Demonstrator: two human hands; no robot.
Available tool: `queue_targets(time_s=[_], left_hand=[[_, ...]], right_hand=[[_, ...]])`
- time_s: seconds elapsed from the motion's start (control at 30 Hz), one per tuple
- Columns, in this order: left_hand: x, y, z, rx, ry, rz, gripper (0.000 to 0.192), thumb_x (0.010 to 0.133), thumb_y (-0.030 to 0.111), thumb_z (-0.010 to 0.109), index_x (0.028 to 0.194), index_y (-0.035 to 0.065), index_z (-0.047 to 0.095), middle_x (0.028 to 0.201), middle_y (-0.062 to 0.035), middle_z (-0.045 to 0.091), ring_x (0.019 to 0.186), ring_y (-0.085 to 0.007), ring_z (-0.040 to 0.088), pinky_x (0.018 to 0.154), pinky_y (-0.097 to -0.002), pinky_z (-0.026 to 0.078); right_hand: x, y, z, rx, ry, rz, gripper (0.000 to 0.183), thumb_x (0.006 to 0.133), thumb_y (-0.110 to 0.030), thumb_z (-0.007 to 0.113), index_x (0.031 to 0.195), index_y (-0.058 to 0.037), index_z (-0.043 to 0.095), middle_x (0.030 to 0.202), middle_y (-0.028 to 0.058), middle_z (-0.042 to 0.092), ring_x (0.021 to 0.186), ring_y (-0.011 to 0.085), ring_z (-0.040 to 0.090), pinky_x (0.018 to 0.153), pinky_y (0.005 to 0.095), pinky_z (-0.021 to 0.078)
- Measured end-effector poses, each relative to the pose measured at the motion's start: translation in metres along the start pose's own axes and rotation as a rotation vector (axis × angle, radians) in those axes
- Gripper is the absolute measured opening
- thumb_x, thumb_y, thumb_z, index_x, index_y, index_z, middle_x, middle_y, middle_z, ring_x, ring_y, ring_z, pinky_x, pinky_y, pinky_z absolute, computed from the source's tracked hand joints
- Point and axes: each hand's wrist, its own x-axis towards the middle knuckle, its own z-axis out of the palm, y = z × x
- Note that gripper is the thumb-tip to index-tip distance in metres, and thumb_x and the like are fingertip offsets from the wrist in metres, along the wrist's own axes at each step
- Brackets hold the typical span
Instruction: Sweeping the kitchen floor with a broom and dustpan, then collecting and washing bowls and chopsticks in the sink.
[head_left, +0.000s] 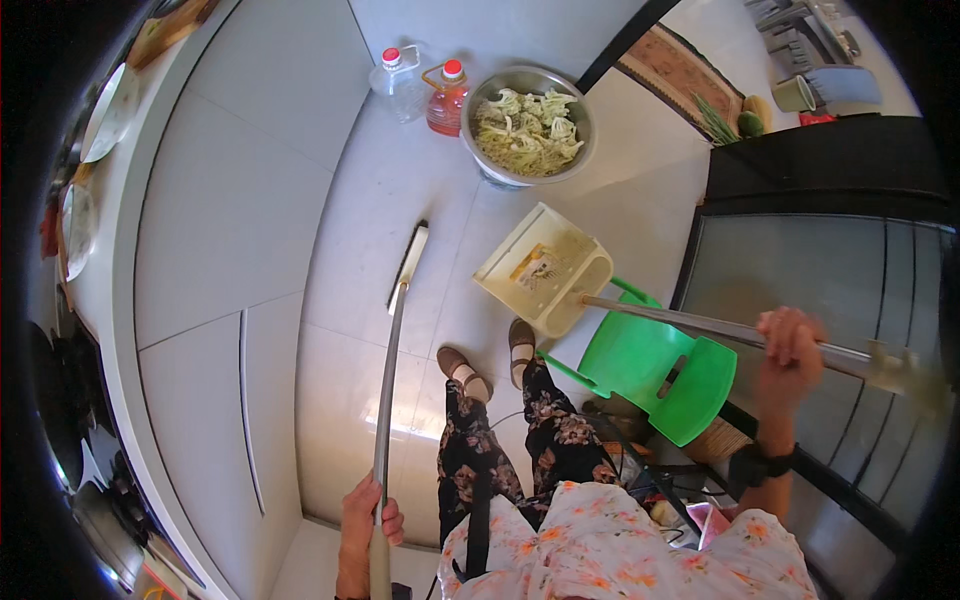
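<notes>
My left hand (371, 510) grips the metal handle of a broom (389, 382). The broom's pale head (409, 266) with dark bristles rests on the tiled floor, ahead and to the left of my feet. Out to the right, my right hand (791, 349) is closed around the metal handle of a long-handled dustpan (675, 319). The cream plastic pan (551, 266) has its mouth towards the upper left and bears a label inside; whether it touches the floor I cannot tell. Its handle passes over a green plastic chair (637, 345).
Beyond the dustpan, a metal basin (589, 142) holds cut cauliflower (532, 127). Next to it stand a bottle of red liquid (448, 105) and a clear plastic bottle (400, 86). White cabinets (225, 225) line the left side; a dark-framed glass panel (795, 270) is on the right.
</notes>
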Motion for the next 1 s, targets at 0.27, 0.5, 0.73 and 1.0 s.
queue_targets(time_s=[0.27, 0.5, 0.73, 1.0], left_hand=[[0.002, -0.011, 0.000, 0.007, -0.029, -0.001, 0.041, 0.098, 0.026, 0.049, 0.137, 0.0142, 0.044, 0.057, -0.0056, 0.042, 0.041, -0.0169, 0.041, 0.035, -0.0325, 0.034], [0.007, -0.010, -0.010, -0.046, -0.094, -0.001, 0.043, 0.099, 0.027, 0.047, 0.139, 0.0149, 0.040, 0.057, -0.0051, 0.041, 0.041, -0.0171, 0.040, 0.035, -0.0334, 0.034], [0.009, -0.005, -0.013, -0.004, -0.130, 0.011, 0.042, 0.100, 0.029, 0.044, 0.139, 0.0155, 0.039, 0.058, -0.0054, 0.041, 0.042, -0.0171, 0.040, 0.036, -0.0336, 0.035], [-0.003, 0.002, 0.008, 0.122, -0.023, -0.007, 0.040, 0.099, 0.028, 0.044, 0.136, 0.0140, 0.041, 0.056, -0.0056, 0.041, 0.042, -0.0165, 0.041, 0.036, -0.0342, 0.036]], right_hand=[[0.007, -0.042, -0.030, -0.038, -0.005, -0.064, 0.034, 0.093, -0.024, 0.051, 0.066, -0.0151, 0.033, 0.057, -0.0020, 0.031, 0.055, 0.0116, 0.034, 0.067, 0.0325, 0.0369], [0.005, -0.028, -0.029, 0.025, -0.018, -0.051, 0.031, 0.093, -0.015, 0.048, 0.066, -0.0135, 0.034, 0.058, -0.0007, 0.033, 0.057, 0.0123, 0.034, 0.069, 0.0339, 0.0363], [0.001, 0.012, 0.006, 0.088, -0.041, -0.033, 0.028, 0.093, -0.010, 0.047, 0.067, -0.0117, 0.036, 0.059, 0.0002, 0.034, 0.058, 0.0132, 0.035, 0.070, 0.0357, 0.0382], [0.002, 0.046, 0.026, 0.116, 0.078, 0.084, 0.029, 0.089, -0.007, 0.050, 0.064, -0.0106, 0.038, 0.059, -0.0004, 0.035, 0.059, 0.0136, 0.040, 0.074, 0.0374, 0.0422]])
